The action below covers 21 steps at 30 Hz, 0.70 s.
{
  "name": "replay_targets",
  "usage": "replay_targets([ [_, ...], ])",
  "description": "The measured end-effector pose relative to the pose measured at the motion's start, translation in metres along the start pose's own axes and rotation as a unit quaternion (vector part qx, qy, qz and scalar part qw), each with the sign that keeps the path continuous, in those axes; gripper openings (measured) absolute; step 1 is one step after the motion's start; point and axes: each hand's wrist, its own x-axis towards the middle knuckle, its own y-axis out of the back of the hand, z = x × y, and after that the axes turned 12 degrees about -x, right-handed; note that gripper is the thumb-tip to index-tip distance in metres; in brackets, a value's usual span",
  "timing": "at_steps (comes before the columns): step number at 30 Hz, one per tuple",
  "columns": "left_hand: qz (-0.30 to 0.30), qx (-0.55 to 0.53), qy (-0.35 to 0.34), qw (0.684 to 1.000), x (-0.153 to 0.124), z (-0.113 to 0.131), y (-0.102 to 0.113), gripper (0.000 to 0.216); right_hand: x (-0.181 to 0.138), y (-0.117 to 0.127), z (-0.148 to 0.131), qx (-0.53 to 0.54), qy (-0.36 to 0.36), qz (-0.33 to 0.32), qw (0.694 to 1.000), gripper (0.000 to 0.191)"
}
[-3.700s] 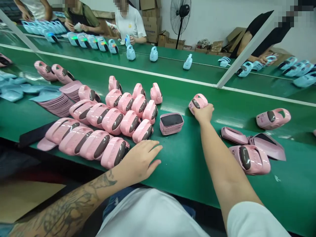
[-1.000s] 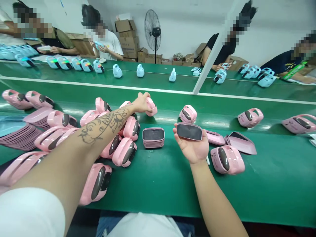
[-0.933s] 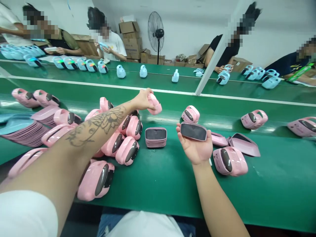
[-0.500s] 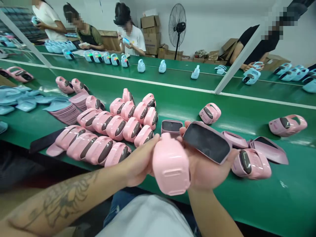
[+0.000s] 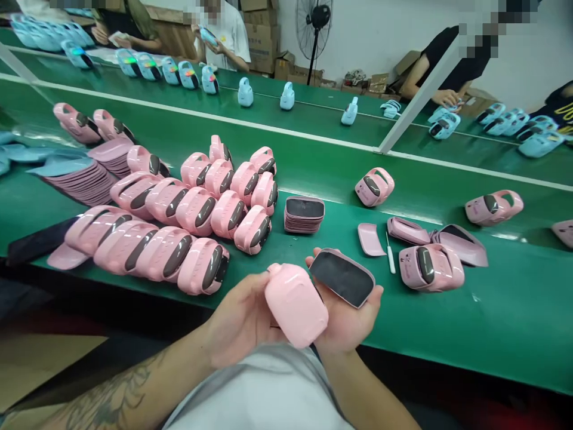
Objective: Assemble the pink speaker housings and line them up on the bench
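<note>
My left hand [image 5: 239, 319] grips a pink plastic housing [image 5: 296, 304], back side up, close to my body at the belt's near edge. My right hand [image 5: 347, 319] lies palm up beside it, fingers curled round a flat pink-rimmed panel with a dark face [image 5: 342, 276]; its palm also touches the housing. A stack of the same dark-faced panels [image 5: 304, 214] sits on the green belt [image 5: 313, 358] just beyond my hands. A dense cluster of pink housings [image 5: 197, 212] lies to the left.
On the right lie a pink housing [image 5: 430, 267], loose pink covers [image 5: 459, 243], a small pink lid [image 5: 370, 239] and a thin white tool [image 5: 391, 260]. Single housings [image 5: 374, 186] sit further back. Stacked pink sheets [image 5: 89, 179] lie far left. Other people handle blue housings [image 5: 245, 92] on the far belt.
My left hand reached out, took a pink housing from the far side of the cluster and brought it back to my right hand, which holds the panel. Both hands have sunk nearer my body.
</note>
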Motion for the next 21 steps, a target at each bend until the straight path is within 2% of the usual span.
replay_targets([
  [2,-0.013,0.05,-0.03,0.998,0.004,-0.008,0.009,0.063,0.001,0.005,0.004,0.004,0.012,0.009,1.0,0.076],
  [5,0.023,0.142,-0.097,0.985,0.014,-0.018,0.023,0.085,0.0,0.005,0.009,0.009,0.045,0.011,0.999,0.073],
  [8,0.065,0.196,-0.161,0.965,0.023,-0.018,0.03,0.087,0.0,0.002,0.014,0.012,0.064,-0.005,0.998,0.073],
  [10,0.068,0.195,-0.161,0.965,0.026,-0.012,0.03,0.077,0.002,0.003,0.017,-0.014,0.09,-0.04,0.995,0.075],
  [13,0.048,0.192,-0.111,0.974,0.025,0.0,0.027,0.07,0.009,0.013,0.021,-0.089,0.157,-0.132,0.975,0.078],
  [16,0.043,0.218,-0.092,0.971,0.023,0.008,0.025,0.066,0.019,0.03,0.02,-0.222,0.186,-0.242,0.926,0.097],
  [19,0.041,0.232,-0.085,0.968,0.023,0.012,0.026,0.068,0.029,0.043,0.016,-0.382,0.234,-0.32,0.835,0.111],
  [21,0.036,0.232,-0.09,0.968,0.025,0.014,0.028,0.067,0.035,0.047,0.012,-0.44,0.273,-0.348,0.781,0.116],
])
